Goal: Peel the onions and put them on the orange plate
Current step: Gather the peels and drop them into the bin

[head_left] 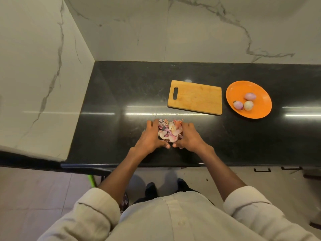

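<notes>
Three peeled onions [245, 102] on one orange plate [260, 94]; two hands [151, 138] cup peels [169, 130].

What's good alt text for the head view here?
A person's left hand and right hand cup a pile of onion peels between them on a black counter. Farther back right, three peeled onions sit on an orange plate, beside a bare wooden cutting board.

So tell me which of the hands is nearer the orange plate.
Right. The right hand cups the peel pile on the side toward the orange plate; the left hand cups its far side.
</notes>
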{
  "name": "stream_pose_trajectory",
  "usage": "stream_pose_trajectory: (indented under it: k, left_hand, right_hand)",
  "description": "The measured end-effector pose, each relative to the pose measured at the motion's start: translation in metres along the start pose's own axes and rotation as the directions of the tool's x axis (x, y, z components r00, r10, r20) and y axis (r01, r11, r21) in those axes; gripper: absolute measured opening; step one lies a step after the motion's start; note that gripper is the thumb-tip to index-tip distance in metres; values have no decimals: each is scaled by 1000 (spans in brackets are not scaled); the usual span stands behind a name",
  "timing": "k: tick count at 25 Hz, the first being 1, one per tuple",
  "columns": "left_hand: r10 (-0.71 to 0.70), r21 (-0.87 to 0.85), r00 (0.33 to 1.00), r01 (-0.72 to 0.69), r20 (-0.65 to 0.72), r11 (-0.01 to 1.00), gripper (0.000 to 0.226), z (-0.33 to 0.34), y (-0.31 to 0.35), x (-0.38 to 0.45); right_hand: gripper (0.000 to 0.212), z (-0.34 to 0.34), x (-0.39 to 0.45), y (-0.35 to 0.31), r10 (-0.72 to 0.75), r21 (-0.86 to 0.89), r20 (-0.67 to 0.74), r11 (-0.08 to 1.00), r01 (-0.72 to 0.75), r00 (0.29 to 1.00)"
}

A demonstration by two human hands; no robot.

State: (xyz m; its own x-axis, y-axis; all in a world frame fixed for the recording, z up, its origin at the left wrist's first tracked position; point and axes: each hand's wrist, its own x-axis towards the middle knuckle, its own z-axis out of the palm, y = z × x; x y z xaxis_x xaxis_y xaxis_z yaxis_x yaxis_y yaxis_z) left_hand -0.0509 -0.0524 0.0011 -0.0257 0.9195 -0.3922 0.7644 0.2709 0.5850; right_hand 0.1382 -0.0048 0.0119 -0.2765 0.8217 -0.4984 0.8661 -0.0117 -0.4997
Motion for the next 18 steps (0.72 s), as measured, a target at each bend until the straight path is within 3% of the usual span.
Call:
stream_pose_trajectory:
  k: [4,8,10,13,18]
  left_hand:
    - [52,149,997,-59,48,987,136,2,8,6]
    - [115,152,993,-117,18,982,93,8,16,16]
    - [96,94,995,-93,-25,991,75,9,13,17]
    - [87,-42,988,-93,-127,995,55,13,11,9]
    - [-16,-180,934,-52,-357,982,29,-1,22,-9]
  right_hand:
    - [101,-3,4,-4,-79,4,13,997,79,997]
    - [40,12,13,-21,-176,43,-166,982,186,970]
    - [23,19,13,-23,-171,111,-286,971,210,943]
    - [21,20,8,-26,-170,211,-346,944,254,923]
    - [21,2,16,-46,-255,254,-309,906,338,916]
